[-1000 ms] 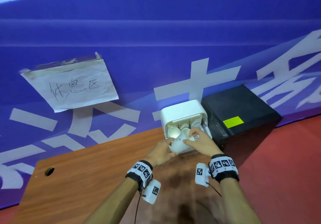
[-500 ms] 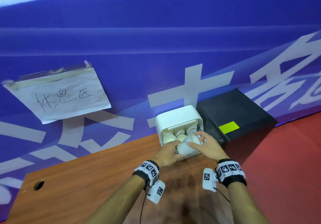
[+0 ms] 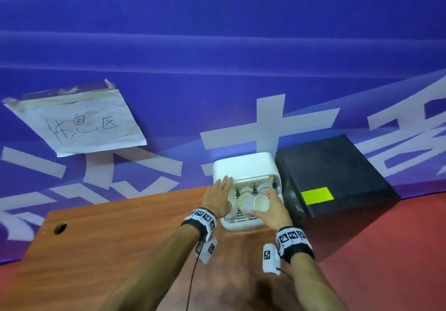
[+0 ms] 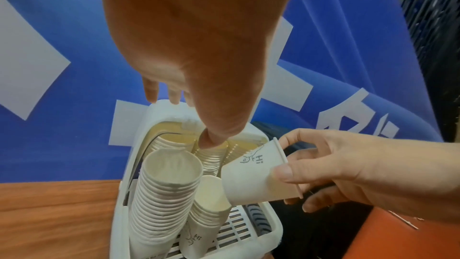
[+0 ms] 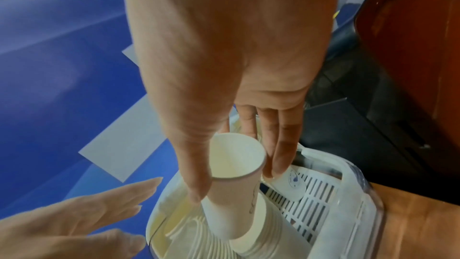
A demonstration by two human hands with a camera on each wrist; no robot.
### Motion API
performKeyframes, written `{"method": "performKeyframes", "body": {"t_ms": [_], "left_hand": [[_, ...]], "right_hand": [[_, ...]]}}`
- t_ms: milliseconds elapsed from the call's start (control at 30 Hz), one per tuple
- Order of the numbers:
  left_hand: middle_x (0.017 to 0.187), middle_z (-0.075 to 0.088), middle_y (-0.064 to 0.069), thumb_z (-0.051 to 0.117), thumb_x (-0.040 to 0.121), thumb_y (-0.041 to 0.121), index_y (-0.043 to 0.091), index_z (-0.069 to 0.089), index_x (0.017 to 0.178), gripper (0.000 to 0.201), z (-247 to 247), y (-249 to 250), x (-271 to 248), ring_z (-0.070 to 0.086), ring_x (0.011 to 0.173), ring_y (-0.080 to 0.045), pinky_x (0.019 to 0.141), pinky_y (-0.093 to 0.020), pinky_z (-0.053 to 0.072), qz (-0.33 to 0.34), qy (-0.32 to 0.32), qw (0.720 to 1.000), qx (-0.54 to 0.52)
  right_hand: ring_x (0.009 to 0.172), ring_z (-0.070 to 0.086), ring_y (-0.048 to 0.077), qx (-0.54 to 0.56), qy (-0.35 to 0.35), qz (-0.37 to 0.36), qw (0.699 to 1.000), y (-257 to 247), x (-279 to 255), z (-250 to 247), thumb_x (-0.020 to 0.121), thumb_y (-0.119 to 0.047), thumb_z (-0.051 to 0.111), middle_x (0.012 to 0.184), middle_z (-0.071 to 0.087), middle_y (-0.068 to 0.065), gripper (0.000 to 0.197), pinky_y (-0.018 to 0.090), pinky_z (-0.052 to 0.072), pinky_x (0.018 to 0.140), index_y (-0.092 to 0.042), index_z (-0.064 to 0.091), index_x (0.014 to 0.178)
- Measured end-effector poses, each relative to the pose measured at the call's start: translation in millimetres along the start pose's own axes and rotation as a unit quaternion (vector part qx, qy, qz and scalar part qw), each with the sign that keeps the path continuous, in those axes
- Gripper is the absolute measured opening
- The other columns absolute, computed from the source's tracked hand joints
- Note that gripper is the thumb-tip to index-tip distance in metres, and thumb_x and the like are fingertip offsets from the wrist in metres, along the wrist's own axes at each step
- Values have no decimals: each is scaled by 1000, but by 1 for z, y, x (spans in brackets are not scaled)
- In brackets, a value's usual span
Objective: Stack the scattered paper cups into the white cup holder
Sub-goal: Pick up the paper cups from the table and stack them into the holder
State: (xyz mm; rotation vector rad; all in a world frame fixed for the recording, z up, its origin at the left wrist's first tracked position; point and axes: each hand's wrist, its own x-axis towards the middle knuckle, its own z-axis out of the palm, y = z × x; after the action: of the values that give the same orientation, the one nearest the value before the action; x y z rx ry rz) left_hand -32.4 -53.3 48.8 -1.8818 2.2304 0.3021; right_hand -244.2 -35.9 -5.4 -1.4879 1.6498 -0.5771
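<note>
The right hand (image 3: 274, 210) pinches one paper cup (image 4: 259, 174) between thumb and fingers, curled round its wall near the rim, and holds it tilted with its base nosing into the mouth of the short stack (image 4: 210, 200) in the middle row of the white cup holder (image 3: 243, 166). The holder stands at the far right corner of the bench (image 3: 115, 245), hard against the blue banner (image 3: 217, 57), with a black box (image 3: 337, 173) just beside it off the bench's right edge. The left hand (image 3: 218, 198) lies flat and relaxed, fingers straight, touching the holder's left wall and top; it grips nothing. A taller stack (image 4: 164, 194) fills the left row.

To finish the nesting well, I judge the cup should be swung into line with the short stack's axis before it is pushed, so that its base slides in rather than catching the rim. A light pinch matters, since a thin paper wall will likely buckle. The left hand looks best kept pressing the holder, so that it does not slide along the bench. Whether other loose cups are left, the views do not show.
</note>
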Motion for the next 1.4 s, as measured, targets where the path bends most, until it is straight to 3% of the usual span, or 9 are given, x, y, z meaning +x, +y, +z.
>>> {"method": "performKeyframes", "body": {"t_ms": [233,333,467,833,1033,1133,1267,1333,1400], "left_hand": [[168,-9,3,54,97,29,25,-10,160,89,11,-3,15,2,155,-23,125,-42,13,8,-50,999,1],[168,-3,3,53,97,28,26,-5,161,85,5,-14,20,6,155,-24,125,-43,16,33,-62,997,8],[168,5,3,54,95,24,27,5,161,82,-2,-20,28,12,154,-24,124,-43,20,44,-78,996,-4],[168,8,2,54,96,23,27,6,161,80,-1,-25,32,12,154,-23,123,-43,22,61,-72,996,3],[168,7,5,55,96,20,29,5,161,82,1,-26,32,11,154,-21,122,-43,25,58,-77,995,0],[168,7,7,53,96,21,30,5,161,81,0,-26,32,11,154,-20,121,-42,28,57,-77,995,6],[168,6,7,51,95,21,29,4,161,81,1,-26,30,11,154,-20,120,-42,30,62,-70,996,3],[168,5,5,52,95,19,28,4,161,82,3,-26,27,11,154,-21,120,-41,29,65,-62,996,-3],[168,8,5,52,93,13,27,6,161,84,8,-27,21,12,154,-20,121,-39,29,69,-37,997,-23]], "right_hand": [[104,58,19,20,34,7,999,4,21,24,73,-34,88,117,58,-5,65,34,46,85,-28,44,122],[103,60,20,-2,24,-11,1000,3,30,32,71,-42,87,118,60,-6,65,37,50,84,-32,46,120],[108,61,24,-58,16,-34,998,3,47,41,67,-35,91,118,63,-1,70,39,52,88,-27,52,124],[121,54,22,-210,-61,-72,973,10,77,56,69,-47,87,126,63,-3,68,39,50,90,-27,56,126],[115,60,23,-214,-86,-79,970,8,86,53,56,-59,89,124,64,-2,79,39,53,90,-26,60,122],[122,55,22,-224,-96,-101,965,7,81,40,67,-60,82,132,57,-2,75,40,49,98,-30,58,132],[115,60,21,-214,-39,-150,964,2,60,13,94,-44,63,126,63,-2,41,38,52,91,-25,58,130],[104,62,20,-208,30,-198,957,-5,49,-1,98,-38,57,113,65,-5,26,35,53,78,-24,61,119],[102,58,22,-222,88,-248,939,-15,44,-13,96,-31,62,116,60,-3,26,37,53,76,-22,60,120]]}}
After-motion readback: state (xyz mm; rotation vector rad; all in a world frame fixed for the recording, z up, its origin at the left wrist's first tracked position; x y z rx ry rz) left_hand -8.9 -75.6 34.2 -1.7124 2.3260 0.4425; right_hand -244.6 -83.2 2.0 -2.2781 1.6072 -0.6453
